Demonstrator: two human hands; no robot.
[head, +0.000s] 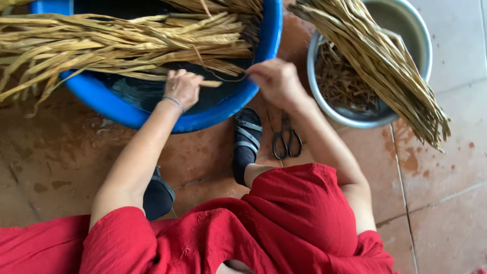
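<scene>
Over the blue basin [101,96], one dried straw strip [210,83] is pinched by the left hand [182,87]; right hand [276,81] fingers are curled, grip unclear. A hard tug could likely snap it.

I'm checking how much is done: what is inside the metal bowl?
Inside the metal bowl lies a heap of short brown trimmings. A bundle of long dried leaves rests across the rim and hides the middle of the bowl's inside.

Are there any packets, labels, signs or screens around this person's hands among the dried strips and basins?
None in view: no packet, label, sign or screen shows. There are only a blue basin, a metal bowl, dried tan strips and black scissors on the tiled floor.
</scene>
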